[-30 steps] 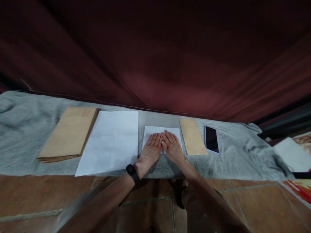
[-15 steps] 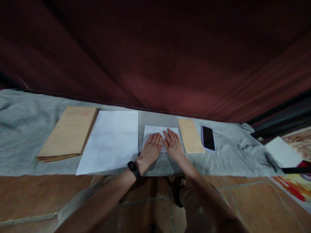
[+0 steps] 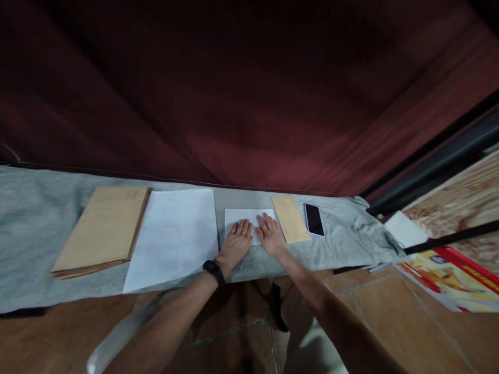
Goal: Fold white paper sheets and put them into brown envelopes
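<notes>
Pressing on the small white paper [image 3: 251,214], left hand [image 3: 236,243] and right hand [image 3: 272,239] lie with fingers extended, grasping nothing; the next move likely calls for even pressure.

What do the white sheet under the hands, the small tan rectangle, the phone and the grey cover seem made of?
White sheet: likely matte paper; thin, flat, straight-edged.
Small tan rectangle: probably matte kraft paper; brown, crisp-edged.
Phone: front probably glass; dark, smooth and flat, though no clear reflection confirms it.
Grey cover: likely soft fabric, perhaps plush, from its wrinkles and mottled surface.
</notes>
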The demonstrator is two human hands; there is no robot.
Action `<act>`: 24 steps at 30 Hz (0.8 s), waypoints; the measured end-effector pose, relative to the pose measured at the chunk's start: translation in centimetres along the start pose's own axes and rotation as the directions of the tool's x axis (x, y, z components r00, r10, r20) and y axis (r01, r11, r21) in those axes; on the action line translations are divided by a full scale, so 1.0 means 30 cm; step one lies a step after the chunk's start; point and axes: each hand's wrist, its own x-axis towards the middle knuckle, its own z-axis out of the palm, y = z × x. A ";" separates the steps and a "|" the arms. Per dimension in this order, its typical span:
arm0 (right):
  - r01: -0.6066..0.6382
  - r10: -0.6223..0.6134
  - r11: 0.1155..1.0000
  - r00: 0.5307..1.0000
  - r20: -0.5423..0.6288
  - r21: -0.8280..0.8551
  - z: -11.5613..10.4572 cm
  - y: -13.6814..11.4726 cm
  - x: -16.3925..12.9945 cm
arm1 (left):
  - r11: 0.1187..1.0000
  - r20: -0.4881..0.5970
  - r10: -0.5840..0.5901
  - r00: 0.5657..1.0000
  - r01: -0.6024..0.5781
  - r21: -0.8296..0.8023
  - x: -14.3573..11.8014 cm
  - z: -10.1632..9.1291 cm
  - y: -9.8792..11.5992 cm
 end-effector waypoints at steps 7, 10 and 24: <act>-0.047 0.045 0.995 0.999 -0.022 -0.089 0.023 0.020 -0.027 | 0.999 0.056 -0.024 0.998 0.026 -0.037 0.014 0.022 0.007; -0.048 0.047 0.994 0.999 -0.016 -0.103 0.017 0.015 -0.026 | 0.999 0.046 -0.026 0.999 0.028 -0.038 0.019 0.022 0.008; -0.054 0.056 0.998 0.994 -0.092 0.023 0.028 0.002 -0.044 | 0.997 0.068 -0.033 0.997 0.038 -0.063 0.042 -0.026 -0.060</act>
